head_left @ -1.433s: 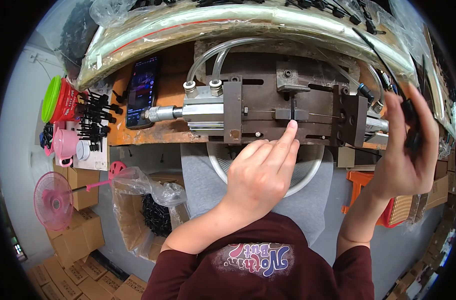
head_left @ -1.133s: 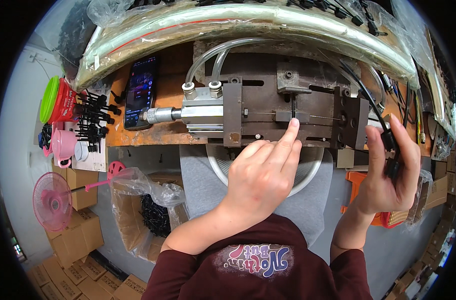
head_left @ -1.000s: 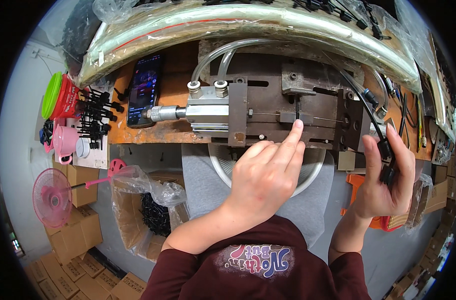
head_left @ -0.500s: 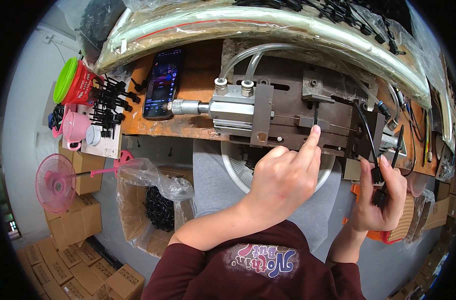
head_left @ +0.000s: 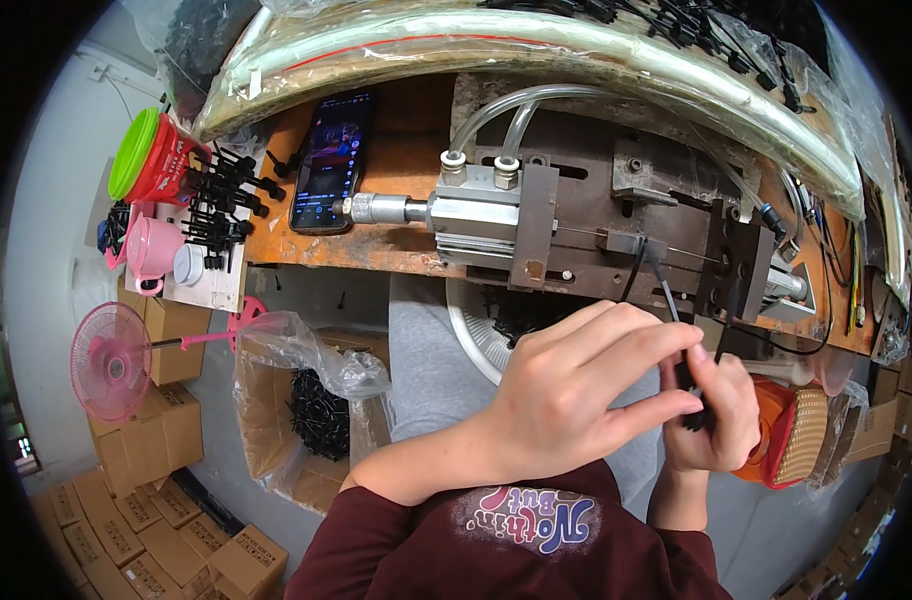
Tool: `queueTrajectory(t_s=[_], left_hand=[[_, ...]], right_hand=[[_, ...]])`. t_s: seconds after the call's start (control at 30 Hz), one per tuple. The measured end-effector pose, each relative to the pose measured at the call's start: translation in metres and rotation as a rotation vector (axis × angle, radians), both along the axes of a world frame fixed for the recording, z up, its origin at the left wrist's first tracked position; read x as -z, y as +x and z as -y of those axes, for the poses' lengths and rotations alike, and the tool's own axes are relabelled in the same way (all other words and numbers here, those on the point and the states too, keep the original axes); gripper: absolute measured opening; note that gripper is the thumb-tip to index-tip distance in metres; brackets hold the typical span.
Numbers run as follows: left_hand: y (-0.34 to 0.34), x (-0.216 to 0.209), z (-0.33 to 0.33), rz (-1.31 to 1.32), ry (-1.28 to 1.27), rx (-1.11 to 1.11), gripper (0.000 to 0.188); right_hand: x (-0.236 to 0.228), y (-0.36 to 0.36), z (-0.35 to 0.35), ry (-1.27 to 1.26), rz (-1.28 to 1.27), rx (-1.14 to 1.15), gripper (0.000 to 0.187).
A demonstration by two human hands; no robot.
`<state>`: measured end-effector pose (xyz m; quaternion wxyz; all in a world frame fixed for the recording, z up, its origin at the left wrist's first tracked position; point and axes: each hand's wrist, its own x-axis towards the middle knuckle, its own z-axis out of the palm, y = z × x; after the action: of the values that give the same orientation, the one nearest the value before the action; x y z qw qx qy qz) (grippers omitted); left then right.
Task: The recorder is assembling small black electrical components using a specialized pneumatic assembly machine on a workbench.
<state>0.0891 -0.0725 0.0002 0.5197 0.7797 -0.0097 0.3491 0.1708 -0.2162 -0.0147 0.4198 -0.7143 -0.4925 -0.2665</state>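
Observation:
My right hand (head_left: pixel 718 412) grips black plastic parts with thin stems (head_left: pixel 687 378), held in front of the metal fixture (head_left: pixel 586 262). My left hand (head_left: pixel 581 385) reaches across from the left, thumb and forefinger stretched apart, their tips close against the parts. Whether those fingertips press on a part is hard to make out. Two thin dark stems run from the small block (head_left: pixel 633 246) on the fixture toward my hands; a third rises beside my right hand. The silver pneumatic cylinder (head_left: pixel 476 220) sits at the fixture's left, with clear hoses curving above it.
A phone (head_left: pixel 329 165) lies on the wooden bench (head_left: pixel 396 150). Left of it are black parts (head_left: pixel 221 205), a pink cup (head_left: pixel 154 250) and a red tub (head_left: pixel 161 165). A wrapped tube bundle (head_left: pixel 536 50) spans the back. Below stand a carton (head_left: pixel 261 420), a pink fan (head_left: pixel 114 360) and a white basket (head_left: pixel 468 325).
My left hand has drawn back from the fixture's block, moving down and right to meet my right hand. My right hand has shifted left with the black parts.

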Motion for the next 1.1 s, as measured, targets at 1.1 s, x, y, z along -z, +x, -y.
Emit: queueTrajectory(t_s=[1.1], left_hand=[[0.003, 0.034, -0.003, -0.191, 0.674, -0.248, 0.024]], right_hand=[[0.018, 0.002, 0.009, 0.126, -0.429, -0.245, 0.041]])
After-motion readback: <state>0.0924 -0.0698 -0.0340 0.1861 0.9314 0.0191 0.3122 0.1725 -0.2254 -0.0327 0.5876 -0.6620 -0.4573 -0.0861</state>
